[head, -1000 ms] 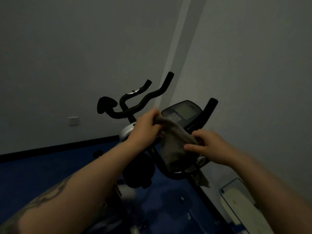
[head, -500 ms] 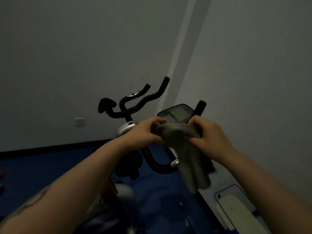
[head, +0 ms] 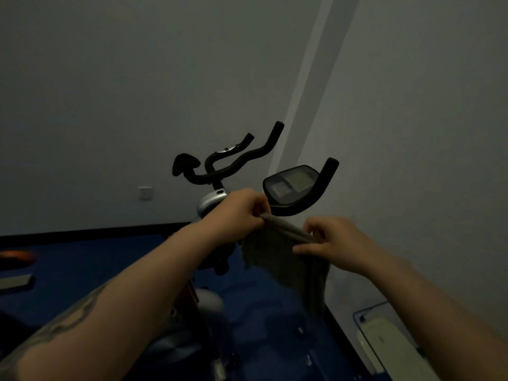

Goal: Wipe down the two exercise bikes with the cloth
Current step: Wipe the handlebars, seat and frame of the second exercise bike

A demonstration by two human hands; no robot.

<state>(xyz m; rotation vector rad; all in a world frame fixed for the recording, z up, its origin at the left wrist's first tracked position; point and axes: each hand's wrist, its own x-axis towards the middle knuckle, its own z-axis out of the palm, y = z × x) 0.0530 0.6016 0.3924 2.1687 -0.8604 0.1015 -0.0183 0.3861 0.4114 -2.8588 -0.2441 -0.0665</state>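
Observation:
A grey-brown cloth (head: pixel 286 262) hangs stretched between my two hands, in front of the near exercise bike. My left hand (head: pixel 239 213) pinches its top left corner. My right hand (head: pixel 332 240) pinches the top edge further right. Just behind the hands sits the near bike's black console (head: pixel 291 185) with its screen, and a black handlebar (head: pixel 327 171) rises at its right. The far bike's curved black handlebars (head: pixel 236 163) stand further back to the left, above a silver housing (head: pixel 211 202). The lower frames of both bikes are dark and mostly hidden by my arms.
The room is dim, with a blue floor (head: pixel 82 265) and grey walls meeting in a corner behind the bikes. A pale flat object in a blue frame (head: pixel 384 342) lies at the lower right by the wall. An orange object (head: pixel 16 255) lies at the far left.
My hands have drawn apart and come down off the console, spreading the cloth out between them. The right hand has moved lower and to the right.

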